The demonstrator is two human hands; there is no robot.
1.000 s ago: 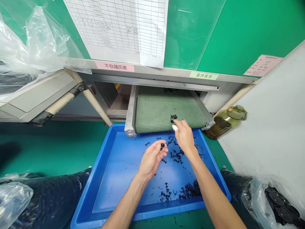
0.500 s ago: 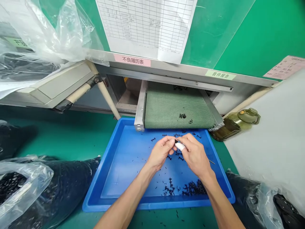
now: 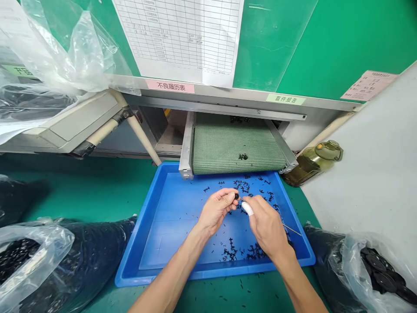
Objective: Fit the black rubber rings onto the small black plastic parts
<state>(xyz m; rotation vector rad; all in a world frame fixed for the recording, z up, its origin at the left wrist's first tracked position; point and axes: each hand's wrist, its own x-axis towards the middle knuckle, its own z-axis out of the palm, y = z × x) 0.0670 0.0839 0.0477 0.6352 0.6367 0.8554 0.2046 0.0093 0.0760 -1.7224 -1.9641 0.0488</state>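
My left hand is above the middle of a blue plastic tray, with its fingertips pinching a small black plastic part. Just right of it is my right hand, its thumb wrapped in a white finger cot. Its curled fingers hide whatever may lie inside them. Many thin black moulded pieces are scattered across the tray beneath both hands. A small cluster of black pieces rests on a green mesh conveyor belt beyond the tray.
The belt's steel frame overhangs the tray's far edge. An olive drink bottle stands to the right, beside a white panel. Plastic bags of black parts sit on both sides of the tray, on the green floor.
My right hand has drawn back slightly right and down from my left hand, while my left hand still pinches the black part. The whole view has shifted a little left.
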